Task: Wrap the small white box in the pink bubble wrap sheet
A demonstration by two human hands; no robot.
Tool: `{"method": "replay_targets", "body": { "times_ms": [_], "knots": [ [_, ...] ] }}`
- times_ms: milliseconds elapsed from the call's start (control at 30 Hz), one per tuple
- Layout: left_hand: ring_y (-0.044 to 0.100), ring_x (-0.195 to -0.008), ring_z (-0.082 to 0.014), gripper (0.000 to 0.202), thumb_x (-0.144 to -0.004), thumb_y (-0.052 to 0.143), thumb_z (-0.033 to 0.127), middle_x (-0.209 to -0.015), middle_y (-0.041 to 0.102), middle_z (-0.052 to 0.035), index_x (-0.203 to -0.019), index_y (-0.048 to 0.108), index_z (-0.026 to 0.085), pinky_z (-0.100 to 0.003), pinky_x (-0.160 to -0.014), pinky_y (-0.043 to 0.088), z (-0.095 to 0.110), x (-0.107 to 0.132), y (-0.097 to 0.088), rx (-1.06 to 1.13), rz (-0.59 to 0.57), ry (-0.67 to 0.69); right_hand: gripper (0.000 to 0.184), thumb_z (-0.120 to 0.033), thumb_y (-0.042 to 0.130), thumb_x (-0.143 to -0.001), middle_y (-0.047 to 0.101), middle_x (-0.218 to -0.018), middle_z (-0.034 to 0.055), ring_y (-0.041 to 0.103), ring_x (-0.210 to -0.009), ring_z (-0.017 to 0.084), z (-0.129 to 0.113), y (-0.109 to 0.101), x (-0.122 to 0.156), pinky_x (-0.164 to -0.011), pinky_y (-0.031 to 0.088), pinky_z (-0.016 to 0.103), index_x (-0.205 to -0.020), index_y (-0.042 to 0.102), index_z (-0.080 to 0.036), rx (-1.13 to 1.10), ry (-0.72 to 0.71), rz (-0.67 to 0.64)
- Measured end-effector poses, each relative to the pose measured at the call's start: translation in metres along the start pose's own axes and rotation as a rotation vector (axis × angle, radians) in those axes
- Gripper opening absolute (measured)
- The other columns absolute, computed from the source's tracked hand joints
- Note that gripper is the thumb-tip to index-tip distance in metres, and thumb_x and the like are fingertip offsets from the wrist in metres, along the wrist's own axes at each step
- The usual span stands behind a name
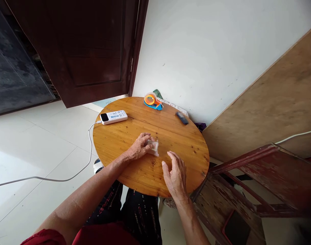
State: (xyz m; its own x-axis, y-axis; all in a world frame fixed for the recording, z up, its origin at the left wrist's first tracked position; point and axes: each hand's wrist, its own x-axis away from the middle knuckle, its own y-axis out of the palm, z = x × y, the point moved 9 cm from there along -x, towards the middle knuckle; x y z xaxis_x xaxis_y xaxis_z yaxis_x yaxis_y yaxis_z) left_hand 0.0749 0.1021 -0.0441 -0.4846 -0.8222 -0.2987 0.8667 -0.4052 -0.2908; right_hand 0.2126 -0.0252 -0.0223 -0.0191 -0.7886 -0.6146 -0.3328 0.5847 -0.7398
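Note:
My left hand is closed on a small white, partly see-through packet near the middle of the round wooden table. Its fingers cover the packet's left part, and what is inside cannot be made out. To the right of the packet, my right hand hovers over or rests at the table's near right side, fingers apart, holding nothing. A gap separates it from the packet.
A white device with a dark screen lies at the table's left, its cable trailing to the floor. An orange and blue tape dispenser stands at the back, left of a blurred dark object. A wooden chair stands right.

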Motion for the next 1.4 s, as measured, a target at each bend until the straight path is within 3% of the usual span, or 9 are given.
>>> {"method": "replay_targets", "body": {
  "times_ms": [233, 467, 933, 1400],
  "knots": [
    [0.040, -0.139, -0.0273, 0.009, -0.086, 0.064, 0.023, -0.129, 0.050, -0.0122, -0.093, 0.066, 0.017, -0.043, -0.116, 0.035, -0.001, 0.000, -0.002, 0.023, 0.013, -0.047, 0.043, -0.028, 0.049, -0.093, 0.060, -0.132, 0.0192, 0.056, -0.119, 0.033, 0.005, 0.021, -0.004, -0.098, 0.047, 0.053, -0.134, 0.052, -0.015, 0.078, 0.045, -0.111],
    [0.037, -0.140, -0.0279, 0.010, -0.086, 0.065, 0.021, -0.132, 0.049, -0.0128, -0.095, 0.068, 0.017, -0.044, -0.118, 0.031, -0.002, -0.002, -0.001, 0.001, 0.011, -0.039, 0.041, -0.035, 0.047, -0.095, 0.062, -0.128, 0.0198, 0.057, -0.115, 0.033, 0.008, 0.023, -0.008, -0.095, 0.046, 0.052, -0.130, 0.055, -0.015, 0.127, 0.055, -0.096],
    [0.048, -0.129, -0.0270, 0.013, -0.084, 0.065, 0.022, -0.128, 0.052, -0.0113, -0.095, 0.068, 0.017, -0.043, -0.115, 0.033, -0.009, -0.011, -0.002, -0.034, 0.024, -0.030, 0.039, -0.033, 0.046, -0.094, 0.061, -0.129, 0.0204, 0.057, -0.112, 0.034, 0.005, 0.025, -0.014, -0.095, 0.045, 0.052, -0.125, 0.059, -0.013, 0.173, 0.125, -0.145],
    [0.043, -0.134, -0.0276, 0.008, -0.082, 0.067, 0.020, -0.129, 0.051, -0.0125, -0.089, 0.067, 0.016, -0.042, -0.116, 0.032, -0.007, -0.011, -0.004, 0.023, 0.043, -0.034, 0.039, -0.032, 0.045, -0.094, 0.061, -0.129, 0.0205, 0.057, -0.112, 0.035, 0.003, 0.027, -0.015, -0.095, 0.046, 0.051, -0.124, 0.060, -0.012, 0.191, 0.120, -0.172]
  ]
}}
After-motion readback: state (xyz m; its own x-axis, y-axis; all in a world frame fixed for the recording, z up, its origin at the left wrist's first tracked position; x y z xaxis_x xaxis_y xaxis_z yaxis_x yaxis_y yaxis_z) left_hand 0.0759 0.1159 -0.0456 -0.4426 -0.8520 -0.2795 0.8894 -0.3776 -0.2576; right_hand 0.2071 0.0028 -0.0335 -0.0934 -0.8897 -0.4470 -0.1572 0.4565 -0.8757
